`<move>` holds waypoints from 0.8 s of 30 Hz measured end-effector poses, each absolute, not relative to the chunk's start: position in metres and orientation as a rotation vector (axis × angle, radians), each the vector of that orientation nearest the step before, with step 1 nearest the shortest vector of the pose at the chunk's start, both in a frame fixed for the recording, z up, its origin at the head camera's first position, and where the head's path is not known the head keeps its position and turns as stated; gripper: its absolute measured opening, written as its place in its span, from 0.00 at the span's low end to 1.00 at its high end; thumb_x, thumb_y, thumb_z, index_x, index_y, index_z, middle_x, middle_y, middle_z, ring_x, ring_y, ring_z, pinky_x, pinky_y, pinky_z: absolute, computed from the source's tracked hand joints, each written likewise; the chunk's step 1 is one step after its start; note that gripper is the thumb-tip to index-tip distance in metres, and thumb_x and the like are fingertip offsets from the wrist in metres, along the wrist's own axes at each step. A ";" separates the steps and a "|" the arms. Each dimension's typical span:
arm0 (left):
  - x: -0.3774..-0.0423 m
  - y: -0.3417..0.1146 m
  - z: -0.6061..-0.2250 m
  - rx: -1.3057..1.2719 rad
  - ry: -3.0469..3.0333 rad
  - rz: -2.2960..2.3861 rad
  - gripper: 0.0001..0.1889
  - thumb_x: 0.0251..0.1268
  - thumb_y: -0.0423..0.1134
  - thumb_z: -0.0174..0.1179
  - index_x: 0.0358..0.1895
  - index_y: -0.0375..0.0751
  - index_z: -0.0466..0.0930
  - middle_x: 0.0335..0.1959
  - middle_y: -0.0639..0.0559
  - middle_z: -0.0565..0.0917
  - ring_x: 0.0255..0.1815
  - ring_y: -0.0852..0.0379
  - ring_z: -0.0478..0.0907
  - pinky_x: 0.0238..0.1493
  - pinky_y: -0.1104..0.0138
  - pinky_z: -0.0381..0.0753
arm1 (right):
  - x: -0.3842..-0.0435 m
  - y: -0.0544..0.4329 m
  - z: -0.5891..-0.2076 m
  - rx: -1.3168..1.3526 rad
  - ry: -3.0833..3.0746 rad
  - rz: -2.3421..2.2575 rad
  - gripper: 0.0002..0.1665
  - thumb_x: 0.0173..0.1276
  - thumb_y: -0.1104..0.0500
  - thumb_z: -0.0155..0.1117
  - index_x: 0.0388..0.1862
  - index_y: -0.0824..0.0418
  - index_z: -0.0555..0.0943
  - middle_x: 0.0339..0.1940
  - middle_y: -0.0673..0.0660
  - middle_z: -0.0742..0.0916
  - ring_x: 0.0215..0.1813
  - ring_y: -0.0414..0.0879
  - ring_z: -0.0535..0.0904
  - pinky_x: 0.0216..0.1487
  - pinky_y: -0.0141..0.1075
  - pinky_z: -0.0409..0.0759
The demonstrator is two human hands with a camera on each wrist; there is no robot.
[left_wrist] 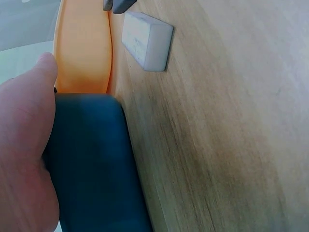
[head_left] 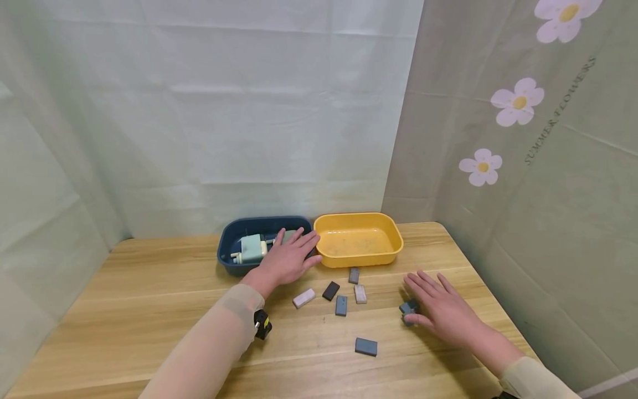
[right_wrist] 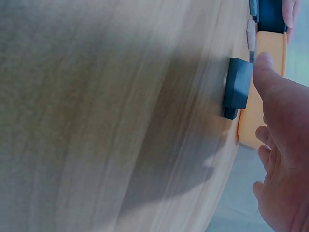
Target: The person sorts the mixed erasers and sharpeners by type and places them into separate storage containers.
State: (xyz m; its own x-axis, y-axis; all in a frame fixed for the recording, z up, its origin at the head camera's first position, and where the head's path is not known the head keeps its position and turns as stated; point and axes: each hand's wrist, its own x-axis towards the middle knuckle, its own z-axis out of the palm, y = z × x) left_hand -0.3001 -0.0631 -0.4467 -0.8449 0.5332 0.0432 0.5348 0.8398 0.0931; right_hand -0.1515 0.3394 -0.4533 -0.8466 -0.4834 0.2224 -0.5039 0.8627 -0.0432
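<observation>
My left hand (head_left: 289,260), fingers straight and spread, is over the right part of the navy blue basin (head_left: 230,229) and holds nothing. Inside that basin lies a pale blue-green, box-shaped thing (head_left: 251,248); my hand hides some of the contents. At the right, my right hand (head_left: 441,305) stretches out its fingers above the table. Beside its thumb are dark blue-grey blocks (right_wrist: 237,83), partly covered by the hand in the head view. Between the hands lie a whitish block (head_left: 304,298), a black block (head_left: 331,291), a blue-grey block (head_left: 341,306) and a light grey block (head_left: 360,293).
The yellow basin (head_left: 358,261) stands against the navy one, with a grey block (head_left: 354,275) close to its front. Nearer on the wooden table (head_left: 149,310) lies another blue-grey block (head_left: 366,347). Hanging curtains (head_left: 249,111) enclose the table behind and at both sides.
</observation>
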 end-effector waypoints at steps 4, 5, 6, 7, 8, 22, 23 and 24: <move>-0.301 -0.064 -0.447 -0.879 -2.991 -0.147 0.39 0.89 0.68 0.41 0.92 0.53 0.56 0.92 0.58 0.55 0.92 0.46 0.46 0.88 0.36 0.38 | -0.149 0.342 -0.456 0.769 -2.835 0.150 0.49 0.74 0.36 0.75 0.82 0.65 0.75 0.81 0.63 0.78 0.83 0.65 0.70 0.80 0.71 0.61; -0.301 -0.064 -0.447 -0.880 -2.992 -0.147 0.39 0.90 0.68 0.41 0.92 0.53 0.56 0.92 0.58 0.55 0.92 0.46 0.46 0.88 0.36 0.38 | -0.148 0.342 -0.456 0.767 -2.840 0.149 0.49 0.74 0.35 0.75 0.81 0.65 0.75 0.81 0.63 0.78 0.83 0.65 0.70 0.80 0.71 0.62; -0.301 -0.064 -0.447 -0.883 -2.991 -0.150 0.39 0.90 0.68 0.41 0.91 0.53 0.57 0.92 0.57 0.56 0.92 0.46 0.46 0.88 0.35 0.38 | -0.148 0.342 -0.457 0.765 -2.843 0.152 0.50 0.74 0.35 0.75 0.81 0.66 0.75 0.81 0.63 0.79 0.83 0.65 0.70 0.80 0.71 0.62; -0.301 -0.064 -0.447 -0.883 -2.993 -0.150 0.39 0.90 0.68 0.41 0.92 0.53 0.57 0.92 0.57 0.56 0.92 0.46 0.46 0.88 0.35 0.38 | -0.147 0.343 -0.457 0.765 -2.845 0.153 0.50 0.74 0.35 0.75 0.81 0.66 0.75 0.80 0.64 0.79 0.83 0.66 0.70 0.80 0.72 0.62; -0.301 -0.063 -0.446 -0.884 -2.994 -0.154 0.39 0.89 0.68 0.41 0.92 0.53 0.57 0.92 0.57 0.56 0.92 0.46 0.46 0.88 0.36 0.38 | -0.146 0.343 -0.458 0.760 -2.855 0.157 0.50 0.74 0.35 0.75 0.81 0.66 0.75 0.80 0.64 0.79 0.83 0.66 0.70 0.80 0.72 0.62; -0.300 -0.063 -0.444 -0.878 -3.003 -0.167 0.39 0.89 0.68 0.40 0.92 0.54 0.56 0.92 0.58 0.55 0.92 0.46 0.46 0.88 0.36 0.37 | -0.144 0.349 -0.465 0.710 -2.933 0.202 0.35 0.75 0.42 0.77 0.68 0.65 0.81 0.80 0.65 0.79 0.84 0.66 0.68 0.82 0.71 0.60; -0.300 -0.063 -0.444 -0.880 -3.000 -0.167 0.39 0.89 0.68 0.40 0.92 0.54 0.56 0.92 0.57 0.55 0.92 0.46 0.47 0.88 0.36 0.37 | -0.144 0.349 -0.465 0.711 -2.932 0.207 0.35 0.75 0.42 0.78 0.67 0.65 0.81 0.79 0.65 0.79 0.84 0.66 0.68 0.82 0.70 0.60; -0.300 -0.063 -0.444 -0.880 -3.001 -0.168 0.39 0.89 0.68 0.40 0.92 0.54 0.56 0.92 0.58 0.55 0.92 0.46 0.46 0.88 0.36 0.37 | -0.144 0.350 -0.466 0.711 -2.931 0.212 0.34 0.75 0.42 0.77 0.67 0.65 0.81 0.79 0.65 0.79 0.84 0.66 0.69 0.82 0.70 0.60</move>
